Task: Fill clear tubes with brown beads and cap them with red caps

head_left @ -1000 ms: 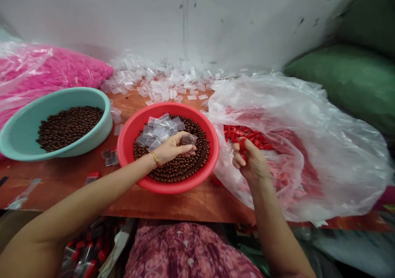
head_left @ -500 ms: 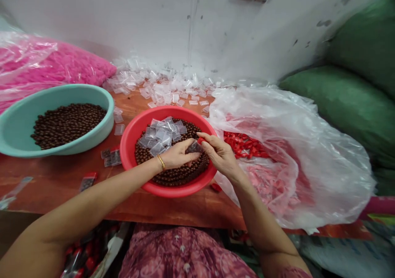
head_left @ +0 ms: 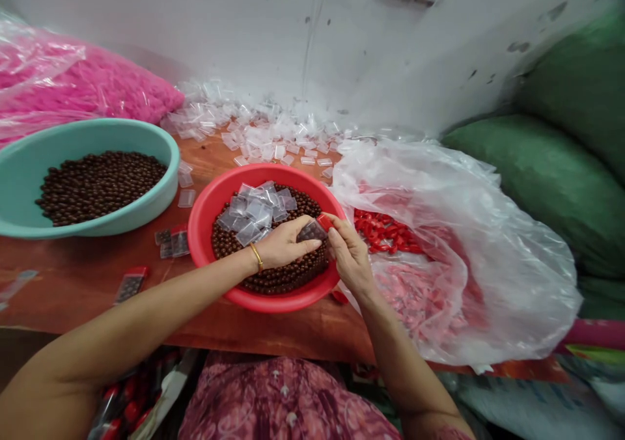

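Note:
Over the red basin [head_left: 205,277], my left hand [head_left: 284,245] is closed on a small clear plastic box [head_left: 311,231] with dark brown balls inside. My right hand [head_left: 349,251] pinches a red cap [head_left: 323,221] at the upper right end of that box. Whether the cap is fully seated I cannot tell. Below my hands the basin holds many brown balls [head_left: 288,280], with a heap of clear flat boxes [head_left: 258,212] lying on them toward the back left.
A teal basin [head_left: 146,213] of brown balls stands left. Near it lie a red-capped filled box [head_left: 131,285] and several uncapped-looking ones [head_left: 173,241]. Loose clear boxes [head_left: 273,131] line the wall. A plastic bag [head_left: 512,264] with red caps [head_left: 383,230] lies right, green sacks [head_left: 532,166] behind.
The red cap now sits in line with the end of the box, with my right fingers behind it. My view has shifted slightly; my left hand keeps its grip.

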A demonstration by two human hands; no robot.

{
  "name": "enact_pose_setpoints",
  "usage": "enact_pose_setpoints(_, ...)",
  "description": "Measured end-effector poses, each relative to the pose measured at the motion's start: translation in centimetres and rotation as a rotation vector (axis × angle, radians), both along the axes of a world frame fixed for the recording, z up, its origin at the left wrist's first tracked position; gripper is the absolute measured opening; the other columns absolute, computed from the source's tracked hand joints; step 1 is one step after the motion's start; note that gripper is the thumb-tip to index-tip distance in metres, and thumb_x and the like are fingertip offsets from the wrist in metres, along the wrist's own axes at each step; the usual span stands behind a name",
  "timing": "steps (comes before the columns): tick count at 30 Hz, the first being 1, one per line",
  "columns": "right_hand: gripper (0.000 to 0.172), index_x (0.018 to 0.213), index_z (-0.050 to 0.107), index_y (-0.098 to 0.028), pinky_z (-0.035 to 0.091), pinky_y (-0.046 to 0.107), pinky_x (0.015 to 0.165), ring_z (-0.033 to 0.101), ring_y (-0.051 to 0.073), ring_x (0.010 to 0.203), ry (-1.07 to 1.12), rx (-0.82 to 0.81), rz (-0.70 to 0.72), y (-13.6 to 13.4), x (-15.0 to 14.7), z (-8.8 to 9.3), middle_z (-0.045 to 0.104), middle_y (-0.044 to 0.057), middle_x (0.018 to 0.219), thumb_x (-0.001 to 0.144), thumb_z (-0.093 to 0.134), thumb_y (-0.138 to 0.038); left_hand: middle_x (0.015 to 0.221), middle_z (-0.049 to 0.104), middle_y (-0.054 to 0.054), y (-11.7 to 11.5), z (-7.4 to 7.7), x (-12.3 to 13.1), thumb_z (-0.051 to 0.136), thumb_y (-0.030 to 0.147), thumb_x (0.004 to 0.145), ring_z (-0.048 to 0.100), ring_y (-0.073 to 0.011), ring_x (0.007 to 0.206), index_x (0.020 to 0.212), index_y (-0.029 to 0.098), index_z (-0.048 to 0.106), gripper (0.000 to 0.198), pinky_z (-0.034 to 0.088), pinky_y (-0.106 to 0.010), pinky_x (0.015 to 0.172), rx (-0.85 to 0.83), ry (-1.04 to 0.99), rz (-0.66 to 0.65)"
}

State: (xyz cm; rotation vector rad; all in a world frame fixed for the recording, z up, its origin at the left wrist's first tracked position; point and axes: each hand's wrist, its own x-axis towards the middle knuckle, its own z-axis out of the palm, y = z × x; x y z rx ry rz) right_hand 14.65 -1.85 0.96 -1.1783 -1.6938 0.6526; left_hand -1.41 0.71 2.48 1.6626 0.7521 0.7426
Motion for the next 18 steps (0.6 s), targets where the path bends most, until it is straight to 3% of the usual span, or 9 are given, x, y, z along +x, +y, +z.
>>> enact_pose_setpoints(6, 0.035, 0.118, 0.06, -0.021, 0.047, 0.03, 0.073, 0.055, 0.014, 0.078, -0.073, 0.143, -0.026, 0.0, -0.1, 0.3, 0.056, 0.003, 0.081, 0.089, 0.042, -0.029, 0.08, 0.054, 0.001, 0.3, -0.5, 0.0, 0.055, 0.027, 0.071, 0.048, -0.0131, 0.074, 0.092, 0.015, 0.051, 0.024, 0.04, -0.027, 0.071, 0.094, 0.067, 0.055)
enact_pose_setpoints(14, 0.038, 0.123, 0.057, -0.023, 0.048, 0.031, 0.069, 0.056, 0.015, 0.073, -0.037, 0.011, -0.027, -0.8, 0.0, -0.1, 0.06, 0.004, 0.081, 0.089, 0.041, -0.032, 0.071, 0.053, 0.003, -0.1, 0.4, -0.1, 0.057, 0.029, 0.07, 0.046, -0.0119, 0.066, 0.08, 0.016, 0.052, 0.017, 0.037, -0.023, 0.061, 0.116, 0.174, 0.105)
enact_pose_setpoints(18, 0.039, 0.123, 0.057, -0.022, 0.049, 0.031, 0.071, 0.057, 0.016, 0.075, -0.1, 0.11, -0.022, -1.1, -0.2, 0.0, 0.062, 0.005, 0.082, 0.089, 0.042, -0.032, 0.064, 0.05, 0.004, -0.2, 0.6, 0.0, 0.056, 0.024, 0.066, 0.043, -0.0103, 0.06, 0.074, 0.016, 0.051, 0.013, 0.035, -0.021, 0.055, 0.117, 0.204, 0.124)
